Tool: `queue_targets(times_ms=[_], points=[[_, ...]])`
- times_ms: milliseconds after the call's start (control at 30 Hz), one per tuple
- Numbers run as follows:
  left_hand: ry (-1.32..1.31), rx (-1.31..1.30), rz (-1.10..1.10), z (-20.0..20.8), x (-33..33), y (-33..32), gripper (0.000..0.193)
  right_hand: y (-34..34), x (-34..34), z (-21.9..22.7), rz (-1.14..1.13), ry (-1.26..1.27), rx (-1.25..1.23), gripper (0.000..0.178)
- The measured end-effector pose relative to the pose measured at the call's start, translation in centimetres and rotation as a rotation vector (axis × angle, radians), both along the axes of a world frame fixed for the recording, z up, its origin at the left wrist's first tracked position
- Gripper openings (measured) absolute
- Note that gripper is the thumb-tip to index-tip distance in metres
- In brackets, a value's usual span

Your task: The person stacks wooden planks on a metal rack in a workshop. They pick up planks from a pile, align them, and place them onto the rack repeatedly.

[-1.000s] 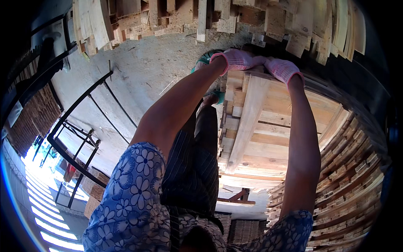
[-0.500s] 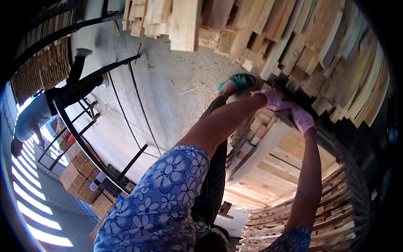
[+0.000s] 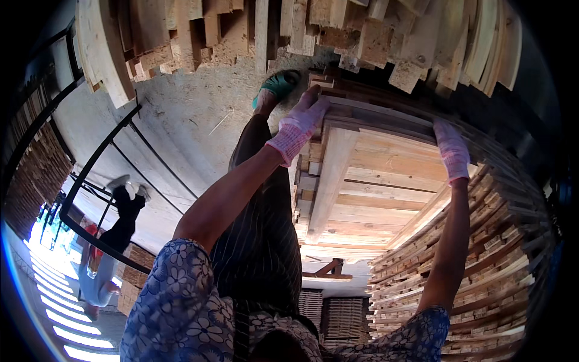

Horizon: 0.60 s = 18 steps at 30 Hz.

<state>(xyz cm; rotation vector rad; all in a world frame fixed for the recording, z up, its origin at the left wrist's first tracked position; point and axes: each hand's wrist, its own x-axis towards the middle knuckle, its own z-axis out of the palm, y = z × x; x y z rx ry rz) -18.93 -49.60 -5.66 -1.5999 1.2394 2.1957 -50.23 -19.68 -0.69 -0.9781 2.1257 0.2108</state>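
A pale wooden pallet (image 3: 368, 199) of slats and cross boards fills the middle right. My left hand (image 3: 300, 125), in a pink knitted glove, lies over the pallet's upper left corner with its fingers curled on the top slat. In the same kind of glove, my right hand (image 3: 452, 151) grips the pallet's upper right edge. Both bare forearms rise from blue flowered sleeves at the lower edge. My leg in dark striped trousers (image 3: 259, 229) runs up to a green shoe (image 3: 278, 84) just left of the left hand.
Piled timber offcuts (image 3: 338, 30) hang across the top. Stacked slats (image 3: 482, 283) curve down the right side. A black metal frame (image 3: 96, 163) crosses the concrete floor (image 3: 181, 133) at left, where another person (image 3: 111, 241) stands. More stacked pallets (image 3: 338, 314) sit low in the middle.
My hands, close together at the pallet's end before, have spread apart to its two upper corners. The view has swung, and the pallet now fills more of the picture.
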Motion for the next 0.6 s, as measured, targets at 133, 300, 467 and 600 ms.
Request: queue_targets(times_ms=[133, 300, 467, 600], points=[[-0.280, -0.147, -0.389, 4.3, -3.1, -1.1, 0.055, 0.6, 2.1, 0.9, -0.254, 0.229, -0.025, 0.049], [-0.256, -0.241, -0.465, 5.6, -2.9, -3.0, 0.061, -7.1, 6.2, 5.5, -0.093, 0.695, -0.017, 0.041], [0.217, -0.541, -0.579, 13.0, -1.6, -3.8, 0.060, -7.5, 23.3, 11.6, -0.773, 0.175, -0.538, 0.056], [0.565, -1.114, -1.472, 16.5, -3.4, -3.8, 0.067, -6.7, 38.5, 13.2, -1.016, 0.057, 0.034, 0.087]])
